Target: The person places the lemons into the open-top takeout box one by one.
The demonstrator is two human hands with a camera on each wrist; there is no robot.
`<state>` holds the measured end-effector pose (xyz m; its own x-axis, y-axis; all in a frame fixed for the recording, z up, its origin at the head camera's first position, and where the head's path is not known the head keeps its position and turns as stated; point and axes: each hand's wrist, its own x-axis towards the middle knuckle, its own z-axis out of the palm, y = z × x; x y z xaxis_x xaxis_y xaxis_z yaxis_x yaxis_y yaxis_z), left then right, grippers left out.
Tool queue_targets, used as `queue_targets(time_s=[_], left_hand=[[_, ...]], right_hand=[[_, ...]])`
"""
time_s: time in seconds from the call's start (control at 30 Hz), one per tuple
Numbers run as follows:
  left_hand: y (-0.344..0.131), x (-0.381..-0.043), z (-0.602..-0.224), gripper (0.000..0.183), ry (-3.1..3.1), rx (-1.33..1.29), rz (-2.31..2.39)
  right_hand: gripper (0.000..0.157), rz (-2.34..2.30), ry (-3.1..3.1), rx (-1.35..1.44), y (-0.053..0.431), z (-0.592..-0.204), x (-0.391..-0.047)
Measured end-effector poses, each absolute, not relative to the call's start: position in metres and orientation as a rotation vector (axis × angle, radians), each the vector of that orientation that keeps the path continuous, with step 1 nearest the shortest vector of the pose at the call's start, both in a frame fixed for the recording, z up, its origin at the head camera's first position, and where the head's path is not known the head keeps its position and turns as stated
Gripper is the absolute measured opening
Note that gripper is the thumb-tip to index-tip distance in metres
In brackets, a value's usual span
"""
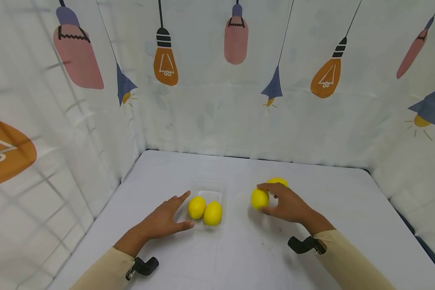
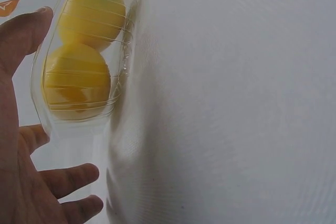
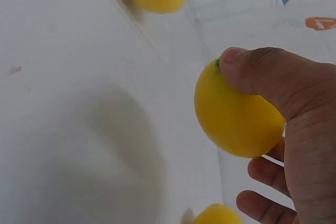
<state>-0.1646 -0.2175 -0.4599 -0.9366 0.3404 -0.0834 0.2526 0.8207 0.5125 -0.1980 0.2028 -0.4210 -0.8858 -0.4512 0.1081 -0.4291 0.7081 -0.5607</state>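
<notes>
My right hand (image 1: pixel 284 203) grips a yellow lemon (image 1: pixel 259 199) between thumb and fingers, above the table. In the right wrist view the thumb presses near the green stem tip of this lemon (image 3: pixel 236 111). Behind the hand another lemon (image 1: pixel 278 181) lies on the table, partly covered by it. A clear plastic container (image 1: pixel 209 185) stands left of centre with two lemons (image 1: pixel 196 207) side by side in its near half. My left hand (image 1: pixel 163 219) is spread at the container's left side, thumb and forefinger apart along its edge and its other fingers loosely extended.
A white cloth covers the table (image 1: pixel 235 257). Pale curtains (image 1: pixel 210 121) printed with lamps and bulbs hang at the back and sides. Black straps with small mounts (image 1: pixel 146 266) sit on both wrists, over beige sleeves (image 1: pixel 105 270).
</notes>
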Motion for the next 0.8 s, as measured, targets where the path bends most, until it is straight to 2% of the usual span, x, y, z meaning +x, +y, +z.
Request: queue_targets(time_s=[0.8], left_hand=[[-0.217, -0.163, -0.459, 0.103, 2.823, 0.445, 0.769]], right_hand=[[0.07, -0.963, 2.813, -0.719, 0.154, -0.413, -0.221]])
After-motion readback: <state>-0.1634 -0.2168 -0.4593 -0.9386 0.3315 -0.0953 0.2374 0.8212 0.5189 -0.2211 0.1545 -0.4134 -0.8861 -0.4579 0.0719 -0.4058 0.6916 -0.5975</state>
